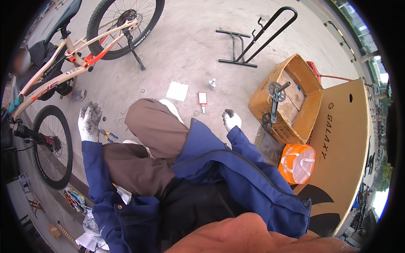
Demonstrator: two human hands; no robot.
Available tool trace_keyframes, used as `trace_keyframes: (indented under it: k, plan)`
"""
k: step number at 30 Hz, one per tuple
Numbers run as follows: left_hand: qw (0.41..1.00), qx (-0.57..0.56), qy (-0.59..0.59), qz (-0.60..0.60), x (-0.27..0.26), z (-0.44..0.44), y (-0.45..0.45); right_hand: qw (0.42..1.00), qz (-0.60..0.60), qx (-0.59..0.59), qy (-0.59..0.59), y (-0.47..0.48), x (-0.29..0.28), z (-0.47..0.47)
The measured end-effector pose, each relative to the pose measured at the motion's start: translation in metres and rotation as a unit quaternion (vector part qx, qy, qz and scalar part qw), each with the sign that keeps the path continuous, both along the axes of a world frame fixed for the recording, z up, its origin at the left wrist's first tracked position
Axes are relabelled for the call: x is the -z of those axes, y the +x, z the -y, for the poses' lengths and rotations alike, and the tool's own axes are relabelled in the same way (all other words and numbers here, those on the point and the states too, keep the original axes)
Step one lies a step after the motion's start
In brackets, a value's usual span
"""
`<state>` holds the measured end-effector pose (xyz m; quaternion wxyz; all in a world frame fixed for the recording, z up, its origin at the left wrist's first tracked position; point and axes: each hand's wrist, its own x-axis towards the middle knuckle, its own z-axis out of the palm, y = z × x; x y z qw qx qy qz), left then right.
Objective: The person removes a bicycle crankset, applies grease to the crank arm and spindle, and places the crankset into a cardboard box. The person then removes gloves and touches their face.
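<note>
My left hand (90, 121), in a white glove with grey-stained fingers, is raised at the left near blue-and-yellow pliers (108, 135); whether it grips anything cannot be made out. My right hand (232, 120), in a similar glove, has curled fingers above the concrete, with no object visible in it. Between the hands, past my knee, lie a red-and-white bottle (202, 100) with a nozzle, a small silvery container (212, 84) and a white sheet (177, 91). A crank arm with a chainring (277, 92) rests at the rim of a cardboard box (286, 131).
A mountain bike frame (60, 76) spans the upper left, with a person behind it. A black metal bike stand (250, 50) is at the top right. An orange bag (288, 164) and a large cardboard panel (345, 126) stand at the right. A bag of tools (74, 199) lies lower left.
</note>
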<state>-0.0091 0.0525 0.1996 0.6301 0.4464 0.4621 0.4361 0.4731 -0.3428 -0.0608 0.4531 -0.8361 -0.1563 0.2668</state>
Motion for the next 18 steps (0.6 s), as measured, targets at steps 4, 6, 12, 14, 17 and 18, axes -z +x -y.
trace_keyframes:
  k: [4, 6, 12, 14, 17, 18]
  plan:
    - [1.0, -0.004, 0.005, -0.006, -0.008, 0.011, -0.009, 0.969, 0.092, -0.134, -0.189, -0.012, 0.053, -0.028]
    - [1.0, -0.017, -0.003, -0.021, -0.012, 0.017, -0.013, 0.961, 0.084, -0.151, -0.214, -0.018, 0.071, -0.041]
    - [0.998, -0.04, -0.018, -0.04, -0.017, 0.031, -0.023, 0.928, 0.072, -0.206, -0.301, -0.027, 0.112, -0.083]
    - [0.997, -0.049, -0.025, -0.059, -0.017, 0.034, -0.026, 0.927, 0.06, -0.172, -0.328, -0.029, 0.12, -0.093]
    - [0.993, -0.073, -0.06, -0.068, -0.018, 0.038, -0.027, 0.926, 0.051, -0.136, -0.347, -0.03, 0.127, -0.111]
    - [0.992, -0.076, -0.062, -0.076, -0.018, 0.039, -0.027, 0.926, 0.041, -0.142, -0.347, -0.029, 0.129, -0.118]
